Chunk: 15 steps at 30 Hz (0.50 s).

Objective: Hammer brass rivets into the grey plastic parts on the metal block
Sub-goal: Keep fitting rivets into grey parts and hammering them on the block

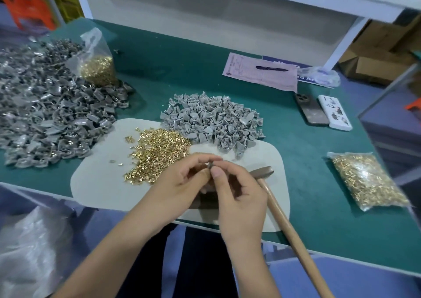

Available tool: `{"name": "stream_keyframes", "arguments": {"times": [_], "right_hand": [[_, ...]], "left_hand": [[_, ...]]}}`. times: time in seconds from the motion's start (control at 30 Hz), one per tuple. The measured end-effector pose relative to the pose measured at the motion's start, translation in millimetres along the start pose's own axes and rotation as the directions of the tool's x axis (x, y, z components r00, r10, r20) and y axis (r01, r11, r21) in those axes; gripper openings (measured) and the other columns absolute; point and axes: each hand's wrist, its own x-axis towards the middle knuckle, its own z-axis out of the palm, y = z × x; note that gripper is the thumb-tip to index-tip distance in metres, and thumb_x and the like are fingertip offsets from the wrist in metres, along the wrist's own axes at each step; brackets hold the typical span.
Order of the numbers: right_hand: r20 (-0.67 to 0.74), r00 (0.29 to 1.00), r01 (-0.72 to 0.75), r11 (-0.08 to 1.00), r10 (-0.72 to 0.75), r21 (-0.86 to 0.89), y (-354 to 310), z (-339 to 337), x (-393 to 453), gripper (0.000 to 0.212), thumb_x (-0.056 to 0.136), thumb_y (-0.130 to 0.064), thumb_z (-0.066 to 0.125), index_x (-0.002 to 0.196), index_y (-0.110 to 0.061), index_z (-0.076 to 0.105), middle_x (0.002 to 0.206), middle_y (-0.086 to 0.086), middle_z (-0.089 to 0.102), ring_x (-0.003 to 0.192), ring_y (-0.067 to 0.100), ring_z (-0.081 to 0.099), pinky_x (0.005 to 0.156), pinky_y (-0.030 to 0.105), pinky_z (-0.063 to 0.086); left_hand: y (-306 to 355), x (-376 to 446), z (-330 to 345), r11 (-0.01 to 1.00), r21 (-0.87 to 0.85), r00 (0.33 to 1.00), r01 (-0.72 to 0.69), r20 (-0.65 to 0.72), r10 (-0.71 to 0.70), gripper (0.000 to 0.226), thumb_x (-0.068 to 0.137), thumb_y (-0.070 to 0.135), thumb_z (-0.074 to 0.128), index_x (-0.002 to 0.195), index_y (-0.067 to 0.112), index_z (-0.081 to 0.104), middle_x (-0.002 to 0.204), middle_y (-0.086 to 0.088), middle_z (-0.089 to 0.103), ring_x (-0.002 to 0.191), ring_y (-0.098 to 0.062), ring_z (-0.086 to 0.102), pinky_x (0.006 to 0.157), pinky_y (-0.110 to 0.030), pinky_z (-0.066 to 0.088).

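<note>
Hands: I am pinching one small grey plastic part (210, 166) between my left hand (182, 179) and right hand (237, 190), readying it for riveting.
Hammer: wooden-handled hammer (282, 215) is lying beside my right hand, within reach.

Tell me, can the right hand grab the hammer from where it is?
Probably yes. The hammer lies just beside the right hand with nothing between them. But its grip is busy pinching a small grey part together with the left hand.

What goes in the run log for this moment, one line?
stage: fitting rivet | hands: left and right pinch one grey part | hammer: lying on mat | block: under hands
</note>
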Motion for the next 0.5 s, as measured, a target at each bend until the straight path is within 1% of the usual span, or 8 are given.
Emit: {"name": "stream_keyframes", "arguments": {"times": [0.1, 0.13, 0.2, 0.27, 0.37, 0.4, 0.43, 0.5], "right_hand": [[0.017, 1.0, -0.02, 0.999, 0.021, -0.031, -1, -9, 11, 0.018, 0.093, -0.009, 0.073, 0.094, -0.027, 0.078, 0.086, -0.007, 0.077, 0.081, 0.008, 0.072, 0.075, 0.017, 0.054], [0.022, 0.999, -0.03, 0.999, 0.031, -0.046, 0, -13, 14, 0.02, 0.093, -0.01, 0.073, 0.093, -0.03, 0.078, 0.083, -0.006, 0.077, 0.08, 0.008, 0.072, 0.075, 0.016, 0.054], [0.051, 0.998, -0.024, 0.994, 0.03, -0.105, 2, -19, 20, 0.022, 0.093, -0.012, 0.073, 0.094, -0.034, 0.077, 0.08, -0.007, 0.077, 0.079, 0.008, 0.072, 0.076, 0.017, 0.054], [0.089, 0.996, -0.007, 0.983, 0.024, -0.181, 5, -24, 22, 0.023, 0.092, -0.012, 0.074, 0.094, -0.035, 0.077, 0.08, -0.009, 0.077, 0.079, 0.009, 0.073, 0.076, 0.016, 0.054], [0.153, 0.988, 0.046, 0.953, 0.001, -0.3, 7, -25, 23, 0.022, 0.09, -0.014, 0.076, 0.089, -0.036, 0.076, 0.081, -0.017, 0.075, 0.077, 0.003, 0.071, 0.074, 0.013, 0.051], [0.187, 0.982, 0.093, 0.926, -0.025, -0.366, 8, -24, 23, 0.02, 0.09, -0.016, 0.077, 0.088, -0.036, 0.075, 0.083, -0.02, 0.074, 0.081, 0.002, 0.069, 0.075, 0.015, 0.051], [0.23, 0.971, 0.159, 0.884, -0.06, -0.44, 8, -23, 23, 0.017, 0.09, -0.019, 0.077, 0.088, -0.035, 0.075, 0.085, -0.02, 0.073, 0.085, 0.004, 0.067, 0.078, 0.021, 0.052], [0.313, 0.944, 0.27, 0.8, -0.109, -0.536, 8, -20, 24, 0.008, 0.09, -0.023, 0.077, 0.09, -0.031, 0.076, 0.088, -0.017, 0.068, 0.092, 0.01, 0.061, 0.082, 0.034, 0.051]], "left_hand": [[-3, 0, -10, 1.0, 0.003, 0.998, -0.028, -0.061, 0.028, 0.014, 0.094, 0.012, 0.066, 0.105, 0.018, 0.071, 0.095, 0.003, 0.076, 0.083, -0.013, 0.073, 0.074, -0.024, 0.057], [-4, 0, -13, 0.997, 0.055, 0.995, -0.045, -0.084, 0.05, 0.013, 0.093, 0.013, 0.068, 0.103, 0.02, 0.071, 0.096, 0.006, 0.076, 0.086, -0.011, 0.073, 0.077, -0.025, 0.057], [-9, -5, -17, 0.974, 0.212, 0.988, -0.075, -0.119, 0.102, 0.014, 0.091, 0.017, 0.072, 0.099, 0.029, 0.07, 0.096, 0.015, 0.074, 0.093, -0.001, 0.07, 0.084, -0.017, 0.052], [-11, -10, -20, 0.955, 0.287, 0.986, -0.07, -0.125, 0.109, 0.016, 0.091, 0.02, 0.072, 0.097, 0.034, 0.067, 0.095, 0.021, 0.072, 0.094, 0.005, 0.066, 0.078, -0.007, 0.046], [-17, -13, -21, 0.889, 0.449, 0.982, -0.09, -0.111, 0.155, 0.015, 0.091, 0.02, 0.07, 0.097, 0.034, 0.068, 0.089, 0.02, 0.068, 0.083, -0.001, 0.06, 0.07, -0.008, 0.042], [-18, -13, -22, 0.847, 0.519, 0.976, -0.113, -0.1, 0.191, 0.014, 0.091, 0.019, 0.07, 0.097, 0.032, 0.069, 0.091, 0.018, 0.063, 0.084, -0.002, 0.057, 0.071, -0.01, 0.041], [-19, -12, -23, 0.817, 0.563, 0.971, -0.127, -0.099, 0.219, 0.012, 0.091, 0.02, 0.071, 0.098, 0.029, 0.071, 0.093, 0.016, 0.059, 0.088, -0.002, 0.054, 0.075, -0.014, 0.042], [-22, -12, -25, 0.793, 0.596, 0.967, -0.129, -0.102, 0.235, 0.01, 0.09, 0.021, 0.071, 0.1, 0.022, 0.074, 0.096, 0.01, 0.056, 0.092, -0.005, 0.052, 0.082, -0.026, 0.045]]}}
